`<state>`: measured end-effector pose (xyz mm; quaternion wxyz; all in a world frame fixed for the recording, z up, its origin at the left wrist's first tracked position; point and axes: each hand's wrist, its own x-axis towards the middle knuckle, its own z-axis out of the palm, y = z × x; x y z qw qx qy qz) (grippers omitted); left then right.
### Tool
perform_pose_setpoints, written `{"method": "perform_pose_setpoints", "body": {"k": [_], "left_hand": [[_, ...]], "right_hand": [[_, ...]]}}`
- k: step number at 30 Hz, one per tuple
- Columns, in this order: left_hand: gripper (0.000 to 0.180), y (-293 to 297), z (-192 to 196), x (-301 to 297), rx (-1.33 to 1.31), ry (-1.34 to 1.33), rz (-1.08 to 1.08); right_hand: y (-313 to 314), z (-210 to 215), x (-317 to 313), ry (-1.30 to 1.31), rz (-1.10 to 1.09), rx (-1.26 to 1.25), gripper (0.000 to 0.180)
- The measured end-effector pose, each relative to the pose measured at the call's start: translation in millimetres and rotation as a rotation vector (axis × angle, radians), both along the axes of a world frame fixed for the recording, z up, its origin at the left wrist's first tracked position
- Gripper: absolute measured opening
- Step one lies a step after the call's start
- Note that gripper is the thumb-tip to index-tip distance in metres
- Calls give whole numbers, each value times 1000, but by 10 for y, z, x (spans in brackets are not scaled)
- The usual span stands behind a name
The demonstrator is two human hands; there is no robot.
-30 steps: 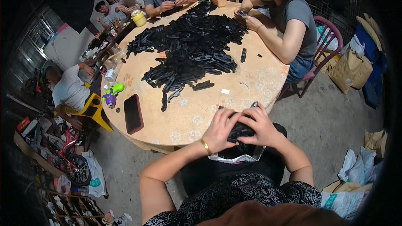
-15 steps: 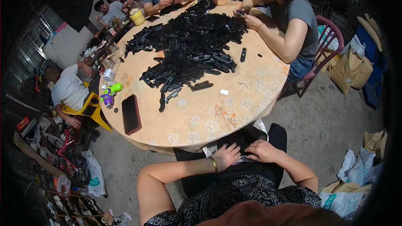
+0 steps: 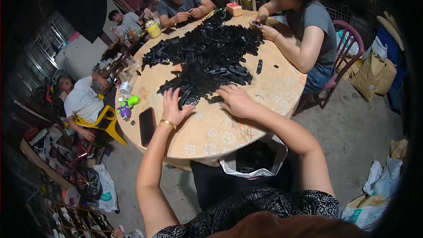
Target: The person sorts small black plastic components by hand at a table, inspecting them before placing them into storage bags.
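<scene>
A large heap of small black plastic parts [image 3: 211, 46] covers the middle of the round table. My left hand [image 3: 174, 109], a gold-coloured bracelet at its wrist, reaches the heap's near left edge with its fingers spread. Opposite it, my right hand [image 3: 238, 102] lies at the near right edge of the same heap, fingers stretched out over a few parts. Neither hand visibly grips anything; some fingertips merge with the dark parts. Between my forearms, on my lap below the table edge, a white bag [image 3: 228, 170] stands wide at the mouth with black parts inside.
A patterned cloth covers the table [image 3: 282, 81]. On its left lie a dark phone [image 3: 147, 126], a purple-and-green toy [image 3: 127, 107] and a yellow-lidded jar [image 3: 153, 29]. Co-workers sit across and at the right, handling small parts. A maroon chair [image 3: 348, 57] and sacks [image 3: 374, 77] stand right.
Both my hands have moved from the bag on my lap up and forward onto the table, at the heap's near edge. The bag's mouth now shows.
</scene>
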<state>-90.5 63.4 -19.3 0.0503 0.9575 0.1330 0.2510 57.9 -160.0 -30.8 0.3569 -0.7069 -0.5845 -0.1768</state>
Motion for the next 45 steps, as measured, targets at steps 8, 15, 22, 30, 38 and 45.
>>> {"method": "perform_pose_setpoints", "body": {"k": [8,15,22,30,38,45], "left_hand": [[90,-127,-401,391,-257,-57,22],[81,-835,-383,777,-373,-165,140],[71,-686,-195,730,-468,-158,54],[72,459,-100,596,-342,-106,682],[74,397,-265,752,-472,-73,422],[78,337,-237,719,-559,-100,299]], "right_hand": [[-495,316,-191,402,236,-301,25],[-1430,38,-543,48,438,-588,22],[-1478,-191,-450,131,545,-814,30],[-138,458,1199,672,26,-59,35],[1160,181,2624,480,-502,-21,69],[1417,268,2343,404,-580,-364,72]]}}
